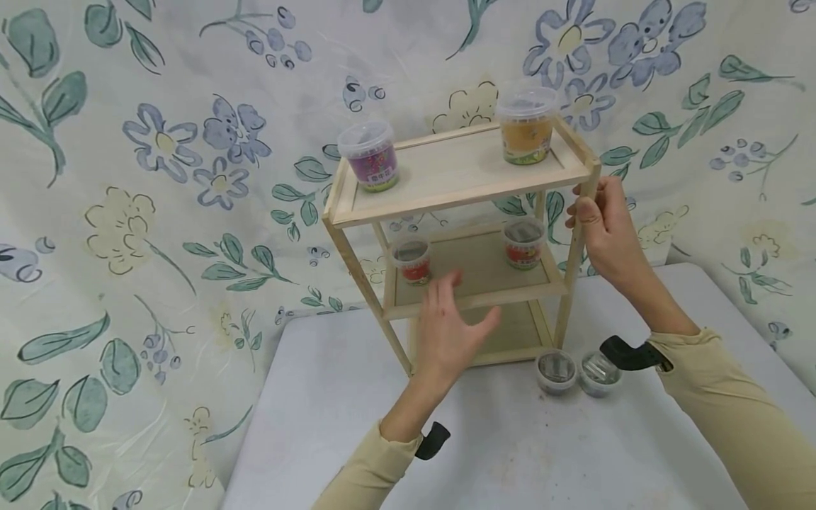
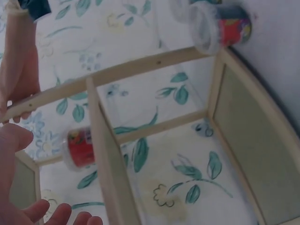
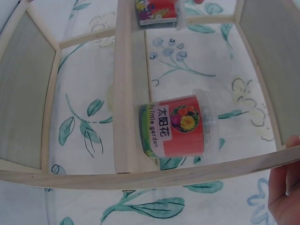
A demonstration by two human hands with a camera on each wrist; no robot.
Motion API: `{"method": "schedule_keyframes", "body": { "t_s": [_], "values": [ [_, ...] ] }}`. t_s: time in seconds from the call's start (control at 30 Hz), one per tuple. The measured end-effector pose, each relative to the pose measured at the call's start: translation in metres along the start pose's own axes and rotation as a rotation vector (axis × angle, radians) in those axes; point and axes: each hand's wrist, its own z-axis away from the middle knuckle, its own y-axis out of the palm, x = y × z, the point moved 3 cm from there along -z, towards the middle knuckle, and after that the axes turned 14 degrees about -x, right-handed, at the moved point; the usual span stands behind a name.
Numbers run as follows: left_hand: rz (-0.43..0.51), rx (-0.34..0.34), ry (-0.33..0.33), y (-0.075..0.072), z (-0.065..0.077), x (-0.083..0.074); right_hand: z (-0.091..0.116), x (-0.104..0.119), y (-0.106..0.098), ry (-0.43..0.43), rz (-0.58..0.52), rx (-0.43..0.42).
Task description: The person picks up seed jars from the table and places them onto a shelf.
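Observation:
My right hand grips the right front post of a three-tier wooden shelf, its fingers curled round the wood. In front of the middle tier, my left hand is held up with fingers spread, holding nothing. Behind its fingertips stands a small red-labelled plastic cup; another red-labelled cup is at that tier's right end. The right wrist view shows a red cup printed "My little garden" with flowers. On the top tier are a purple-labelled cup at left and an orange-labelled cup at right.
Two more lidded cups, one beside the other, sit on the white table by the shelf's right front foot. Dark specks lie on the tabletop near them. A floral cloth hangs close behind the shelf.

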Motion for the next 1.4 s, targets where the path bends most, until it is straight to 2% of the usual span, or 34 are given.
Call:
{"method": "schedule_keyframes", "body": {
  "t_s": [0.13, 0.3, 0.67, 0.97, 1.4],
  "values": [
    [0.016, 0.061, -0.043, 0.007, 0.014, 0.001, 0.0, -0.001, -0.001, 0.0, -0.003, -0.002],
    [-0.008, 0.117, -0.029, 0.017, 0.026, -0.002, -0.001, -0.001, -0.001, 0.004, -0.007, -0.005],
    [-0.019, 0.206, -0.058, 0.036, 0.046, 0.0, -0.001, -0.003, -0.002, 0.0, -0.016, -0.009],
    [-0.011, 0.255, -0.057, 0.051, 0.062, 0.01, -0.001, -0.003, -0.002, 0.019, -0.005, 0.01],
    [0.06, 0.382, -0.175, 0.072, 0.084, 0.028, -0.002, -0.001, -0.002, 0.023, 0.02, 0.021]
  ]
}}
